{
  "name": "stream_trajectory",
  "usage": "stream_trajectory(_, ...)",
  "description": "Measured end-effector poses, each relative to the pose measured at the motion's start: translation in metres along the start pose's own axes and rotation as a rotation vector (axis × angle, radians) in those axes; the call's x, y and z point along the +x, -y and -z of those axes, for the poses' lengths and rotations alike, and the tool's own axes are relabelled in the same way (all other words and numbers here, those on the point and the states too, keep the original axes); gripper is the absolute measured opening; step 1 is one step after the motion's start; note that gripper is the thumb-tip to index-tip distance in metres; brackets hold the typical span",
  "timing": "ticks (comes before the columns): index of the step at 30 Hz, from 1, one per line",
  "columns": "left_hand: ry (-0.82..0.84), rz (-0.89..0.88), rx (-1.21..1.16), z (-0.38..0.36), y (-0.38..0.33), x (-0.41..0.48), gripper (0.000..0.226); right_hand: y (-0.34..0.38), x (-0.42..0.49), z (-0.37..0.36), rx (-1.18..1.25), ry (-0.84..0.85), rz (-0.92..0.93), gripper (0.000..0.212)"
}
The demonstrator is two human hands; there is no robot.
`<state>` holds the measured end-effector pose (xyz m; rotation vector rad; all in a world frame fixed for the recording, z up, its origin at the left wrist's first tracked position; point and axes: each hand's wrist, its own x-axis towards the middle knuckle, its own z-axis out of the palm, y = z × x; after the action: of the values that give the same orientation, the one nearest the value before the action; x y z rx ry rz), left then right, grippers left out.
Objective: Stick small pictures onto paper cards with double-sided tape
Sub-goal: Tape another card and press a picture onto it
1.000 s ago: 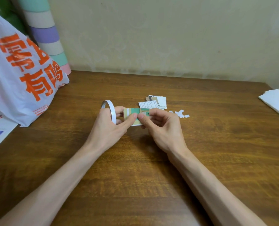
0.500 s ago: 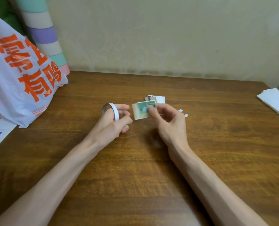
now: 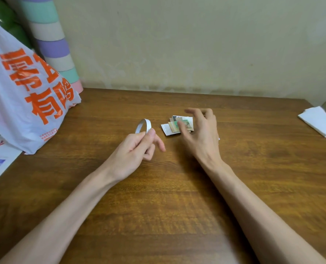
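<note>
On my remote feed, the right hand (image 3: 202, 134) has let go of the card with the green picture (image 3: 173, 127). Half a second ago it pinched that card in the air between the two hands. Now the card lies on top of the small pile of paper cards (image 3: 165, 129), at the middle of the wooden table (image 3: 158, 206). I read this as one card done and set aside, with the next picture and a fresh strip of tape still to come.

The right hand hovers over the pile with its fingers spread and slack, holding nothing. Its thumb crosses the card's near edge, but the hand is blurred by motion and I cannot tell whether it touches.

The left hand (image 3: 133, 155) has drawn back from the card and sits just left of the pile. Its thumb and forefinger pinch the lower rim of the double-sided tape roll (image 3: 143, 127). The thin white ring stands upright above the knuckles, off the table, and the other fingers curl loosely beneath.
</note>
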<state>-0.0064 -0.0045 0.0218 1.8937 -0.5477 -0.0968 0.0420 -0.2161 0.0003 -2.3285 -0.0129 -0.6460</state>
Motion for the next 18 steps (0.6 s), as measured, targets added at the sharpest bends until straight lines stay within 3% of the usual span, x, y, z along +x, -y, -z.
stream_trajectory(5,-0.047,0.025,0.033,0.002,-0.001,-0.001,0.063,0.037,-0.022,0.014,0.437,0.257,0.192,0.030)
stream_trajectory(8,0.017,0.055,0.172,0.006,-0.002,-0.002,0.078,0.038,-0.030,0.018,0.343,0.328,0.372,0.024)
stream_trajectory(11,0.003,0.056,0.290,0.010,0.001,-0.004,0.078,0.028,-0.033,0.019,0.190,0.322,0.476,0.013)
stream_trajectory(14,-0.023,-0.081,0.342,0.010,0.005,-0.006,0.039,0.021,-0.033,0.019,0.161,0.311,0.426,0.009)
stream_trajectory(16,-0.096,-0.225,0.500,0.010,0.009,-0.004,0.013,0.016,-0.031,0.020,0.182,0.274,0.376,0.008)
stream_trajectory(18,-0.181,-0.299,0.618,0.010,0.018,0.000,0.016,0.012,-0.028,0.020,0.202,0.277,0.330,0.010)
